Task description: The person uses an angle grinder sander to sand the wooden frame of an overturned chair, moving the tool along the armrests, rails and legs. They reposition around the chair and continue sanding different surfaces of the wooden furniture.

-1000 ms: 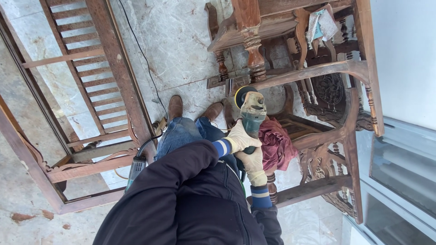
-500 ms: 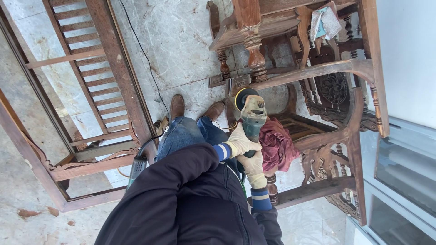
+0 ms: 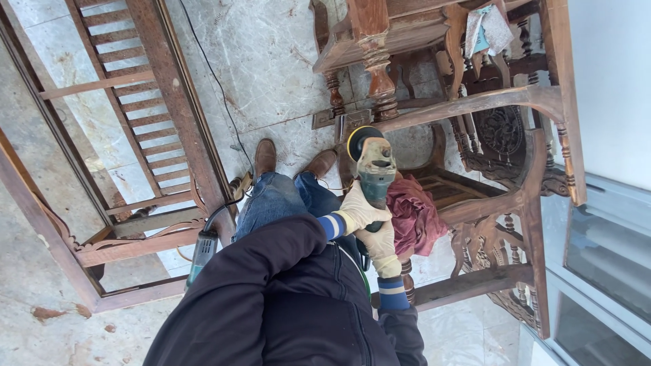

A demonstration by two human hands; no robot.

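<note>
- A carved wooden chair frame (image 3: 515, 196) is lying on its side just beyond the hands, and a slatted wooden bench frame (image 3: 135, 129) is lying on the marble floor (image 3: 271, 61) to the left, well apart from them.
- A dark red cloth (image 3: 415, 217) is bunching on the chair frame right beside the hands, and a second power tool (image 3: 202, 249) is resting by the bench frame, its black cable (image 3: 210, 74) trailing across the floor.
- Both hands are wearing pale work gloves with blue-striped cuffs, and the dark sleeves are reaching forward over the knees and brown shoes (image 3: 265, 156).
- The left hand (image 3: 359, 210) is wrapping its grip closed around the body of a green angle grinder (image 3: 373, 169); the right hand (image 3: 384, 245) is closing around the grinder's rear, just below.
- The grinder is pointing away from the person, its round yellow-edged guard (image 3: 361, 139) sitting against a curved rail of the chair frame.
- A pale cloth (image 3: 487, 30) with a turquoise patch is hanging on the furniture at the top.
</note>
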